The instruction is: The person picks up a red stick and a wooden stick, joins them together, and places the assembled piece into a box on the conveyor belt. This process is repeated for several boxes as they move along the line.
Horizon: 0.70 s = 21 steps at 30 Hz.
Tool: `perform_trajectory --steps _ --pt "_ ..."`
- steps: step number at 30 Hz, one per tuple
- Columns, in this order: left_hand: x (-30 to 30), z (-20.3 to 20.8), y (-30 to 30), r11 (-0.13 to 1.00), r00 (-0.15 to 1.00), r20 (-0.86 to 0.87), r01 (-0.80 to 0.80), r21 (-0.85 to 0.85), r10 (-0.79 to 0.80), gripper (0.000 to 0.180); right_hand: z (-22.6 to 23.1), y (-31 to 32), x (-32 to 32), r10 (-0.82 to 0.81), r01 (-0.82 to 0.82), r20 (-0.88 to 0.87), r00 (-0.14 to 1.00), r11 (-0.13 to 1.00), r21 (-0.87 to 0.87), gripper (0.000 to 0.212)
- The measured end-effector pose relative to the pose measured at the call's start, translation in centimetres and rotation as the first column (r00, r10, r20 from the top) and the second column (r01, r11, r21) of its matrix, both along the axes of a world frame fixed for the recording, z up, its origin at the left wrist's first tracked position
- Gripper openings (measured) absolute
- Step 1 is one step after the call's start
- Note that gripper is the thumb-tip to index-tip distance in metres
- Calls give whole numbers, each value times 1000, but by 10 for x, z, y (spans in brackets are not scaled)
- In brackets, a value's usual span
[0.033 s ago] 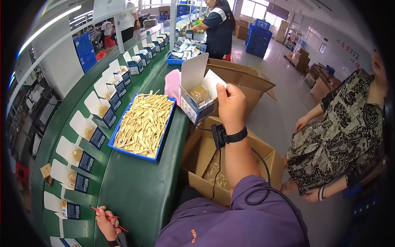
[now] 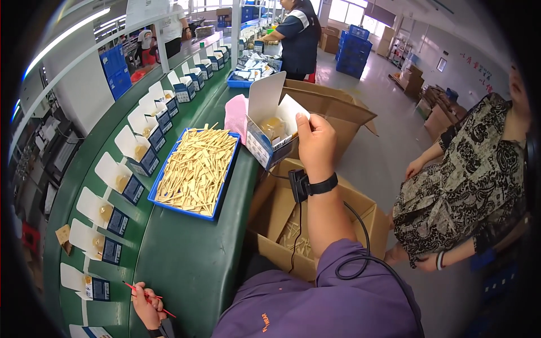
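Observation:
My right hand (image 2: pixel 316 143) grips the right wall of an opened blue-and-white carton (image 2: pixel 265 101), thumb at its upper edge. The lid stands up, and a round yellowish item in clear wrapping (image 2: pixel 273 128) lies inside. My left hand (image 2: pixel 146 308), low at the belt's side, is closed round thin red sticks (image 2: pixel 133 288); their exact kind is unclear. Between the hands, a blue tray (image 2: pixel 221 198) holds a heap of small flat wooden sticks (image 2: pixel 197 169). Beside the carton lies a pink cloth (image 2: pixel 236 116).
Similar opened cartons (image 2: pixel 104 243) line the green conveyor belt (image 2: pixel 125 213) on the left. A cardboard box (image 2: pixel 366 217) with scattered sticks stands below my right arm. One person (image 2: pixel 468 174) stands at right, another (image 2: pixel 298 39) works farther up the line. A black cable (image 2: pixel 367 248) runs along my arm.

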<state>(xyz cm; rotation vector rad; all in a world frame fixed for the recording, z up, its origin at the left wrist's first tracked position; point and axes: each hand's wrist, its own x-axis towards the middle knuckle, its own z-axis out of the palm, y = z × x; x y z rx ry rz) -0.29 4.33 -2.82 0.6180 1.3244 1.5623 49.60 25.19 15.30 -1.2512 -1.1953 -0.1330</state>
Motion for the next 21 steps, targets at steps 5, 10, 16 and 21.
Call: perform_trajectory --steps 5,10,16,21 --pt "-2 -4 2 1000 1000 6 -16 23 16 26 -10 9 5 54 -52 -87 995 998 32 31" --pt "-4 -3 2 999 999 -32 39 11 -39 26 -10 6 -1 128 -114 -208 970 991 75 31" --pt "-3 -3 2 999 999 -40 38 18 -37 26 -20 8 -6 313 -265 -458 832 950 167 25" --pt "8 8 3 1000 999 -44 21 -1 -21 27 -29 20 -7 363 -283 -622 694 932 228 23"
